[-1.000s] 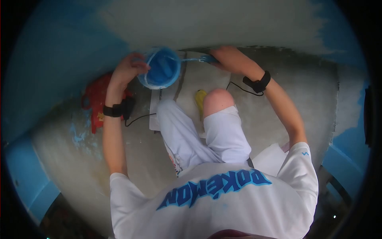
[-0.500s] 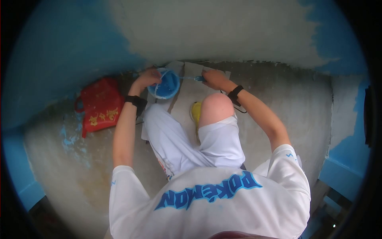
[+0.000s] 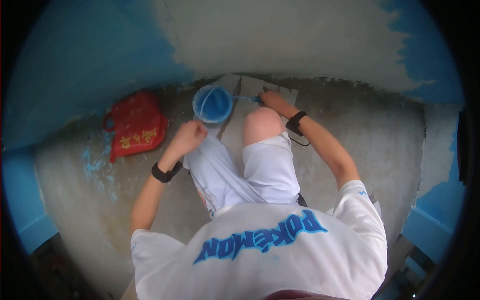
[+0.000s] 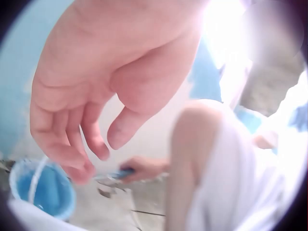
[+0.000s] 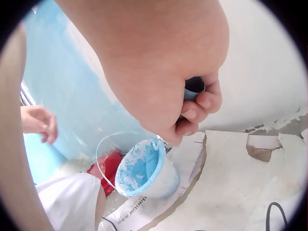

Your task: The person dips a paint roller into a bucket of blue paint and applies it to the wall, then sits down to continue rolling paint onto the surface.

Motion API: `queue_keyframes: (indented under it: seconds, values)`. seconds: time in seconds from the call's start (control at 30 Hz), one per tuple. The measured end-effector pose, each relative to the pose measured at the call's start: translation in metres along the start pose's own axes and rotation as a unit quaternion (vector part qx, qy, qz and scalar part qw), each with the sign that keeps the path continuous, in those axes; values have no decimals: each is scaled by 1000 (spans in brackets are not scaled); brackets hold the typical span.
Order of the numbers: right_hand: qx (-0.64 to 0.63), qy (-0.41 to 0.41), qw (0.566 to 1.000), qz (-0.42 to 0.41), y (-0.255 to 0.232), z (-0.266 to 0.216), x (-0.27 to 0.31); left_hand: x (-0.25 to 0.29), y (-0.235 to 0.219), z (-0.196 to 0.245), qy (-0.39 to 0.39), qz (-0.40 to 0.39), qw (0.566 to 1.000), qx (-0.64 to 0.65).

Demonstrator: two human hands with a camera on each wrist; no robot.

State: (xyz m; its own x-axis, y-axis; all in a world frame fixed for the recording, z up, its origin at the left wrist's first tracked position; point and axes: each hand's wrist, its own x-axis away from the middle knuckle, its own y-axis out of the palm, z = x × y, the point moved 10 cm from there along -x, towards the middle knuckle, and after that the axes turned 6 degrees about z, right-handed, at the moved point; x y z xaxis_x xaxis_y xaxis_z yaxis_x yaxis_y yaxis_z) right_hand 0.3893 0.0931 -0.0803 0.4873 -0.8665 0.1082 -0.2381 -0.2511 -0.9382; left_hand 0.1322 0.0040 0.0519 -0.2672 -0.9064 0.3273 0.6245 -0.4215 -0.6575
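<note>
My right hand (image 3: 275,101) grips the blue handle (image 5: 195,85) of a paint roller. Its thin, paint-covered rod (image 3: 241,98) runs left over the rim into a bucket (image 5: 168,182). Inside, the blue roller head (image 4: 52,191) lies against the wall, in blue paint. Smears of paint coat the bucket's inner side, and its white wire handle (image 5: 97,159) hangs over to one side. Nothing is in my left hand (image 3: 186,137), whose fingers curve loosely above my left knee, just short of the bucket.
Under the bucket lie cardboard sheets (image 5: 226,178) with torn edges. A red bag (image 3: 136,125) with gold lettering is on the floor to the left. In front rises a wall (image 3: 290,40), part blue, part bare grey. Blue splashes (image 3: 92,167) mark the floor, and a thin cable (image 5: 269,211) loops near my right arm.
My left hand was at the bucket's rim and handle; it has let go and drawn back toward my left knee. My right hand still holds the roller handle beside the bucket.
</note>
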Motion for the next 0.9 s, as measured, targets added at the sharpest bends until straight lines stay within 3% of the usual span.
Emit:
queue_keyframes:
  seconds: [0.07,0.13,0.2,0.23,0.33,0.37,0.43,0.47,0.53,0.57,0.63,0.67,0.73,0.77,0.83,0.87,0.9]
  values:
    - [-10,-1,1000,-1,-3,0,1,74,65,11,-46,-223,974,1]
    - [-24,-4,1000,-10,-2,-2,4,156,120,20,-69,-403,913,-9]
    - [-40,7,999,-3,-6,-2,1,202,147,27,-45,-421,906,19]
    - [-42,4,999,-3,-6,-1,-6,208,151,23,-48,-420,906,19]
    - [-33,2,999,-17,3,-1,-5,204,143,35,21,-278,947,161]
    - [-32,0,999,-21,-5,-4,-4,201,136,45,19,-278,947,162]
    - [-29,-1,999,-24,-8,-8,-2,196,112,66,-78,-252,929,259]
    - [-23,7,999,-22,-8,-7,-2,192,90,81,-76,-253,929,260]
    - [-14,20,999,-25,-6,-4,2,198,51,139,41,-355,885,298]
    - [-14,9,1000,-21,-6,-5,3,202,38,154,42,-356,883,303]
    - [-12,-1,1000,-21,0,-2,2,215,13,188,189,-344,884,254]
    - [-4,-16,1000,-11,5,2,1,215,12,188,189,-344,883,258]
    - [4,-32,999,-10,8,4,-2,229,23,184,156,-447,839,270]
    - [-6,-13,1000,-9,5,7,-3,227,15,185,154,-448,836,275]
    - [-51,-2,998,-21,-11,-2,4,199,-19,168,20,-299,888,348]
    - [-89,-8,996,-30,-29,-14,8,204,-18,173,11,-308,880,361]
    - [-95,13,995,-35,-37,-18,10,188,-44,176,39,-147,899,410]
